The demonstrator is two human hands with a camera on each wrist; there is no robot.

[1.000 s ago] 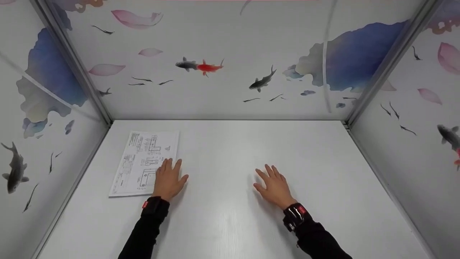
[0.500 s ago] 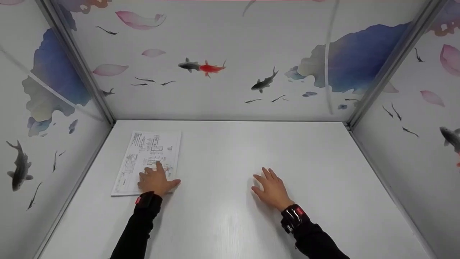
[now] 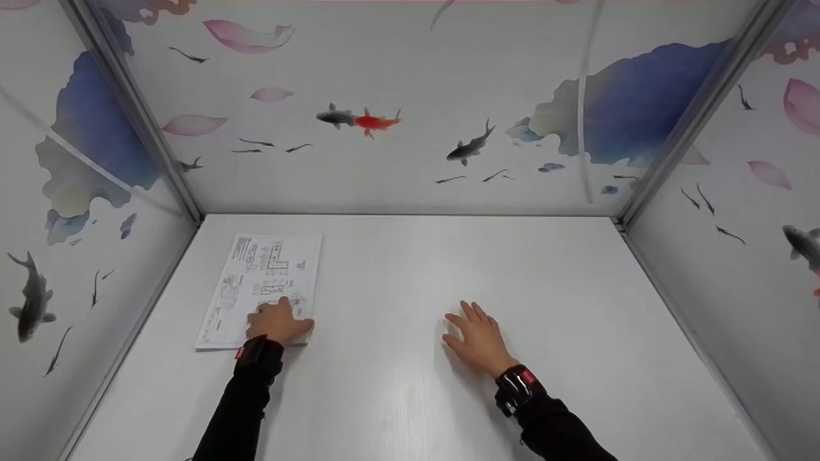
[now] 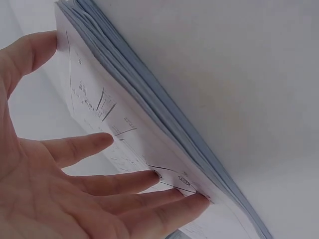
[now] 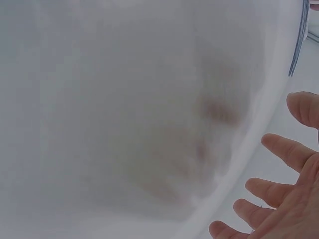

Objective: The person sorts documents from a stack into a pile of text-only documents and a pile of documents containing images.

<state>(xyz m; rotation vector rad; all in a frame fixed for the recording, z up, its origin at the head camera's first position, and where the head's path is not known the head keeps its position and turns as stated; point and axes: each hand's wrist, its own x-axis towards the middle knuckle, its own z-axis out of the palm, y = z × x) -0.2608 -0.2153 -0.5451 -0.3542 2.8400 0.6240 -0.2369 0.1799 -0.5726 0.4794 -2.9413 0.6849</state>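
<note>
A stack of paper sheets [image 3: 218,314], its top sheet printed with technical drawings, lies at the left of the white table. Over its near right corner is my left hand [image 3: 277,321], fingers spread. In the left wrist view the fingertips [image 4: 199,200] meet or nearly meet the printed sheet [image 4: 94,94], and the thumb is at the stack's edge. The layered side of the stack [image 4: 154,109] shows several sheets. My right hand [image 3: 480,339] is held right of the table's middle, holding nothing. Its fingers [image 5: 284,149] are spread and relaxed in the right wrist view.
The white tabletop [image 3: 384,275] is bounded by a back wall [image 3: 397,179] and two side walls printed with fish and petals. Metal posts [image 3: 679,134] stand at the back corners. Black sleeves and wrist bands [image 3: 517,387] cover both forearms.
My left hand has moved left and toward me, from the stack's right edge onto its near right corner. My right hand has shifted slightly left. The stack stays in place.
</note>
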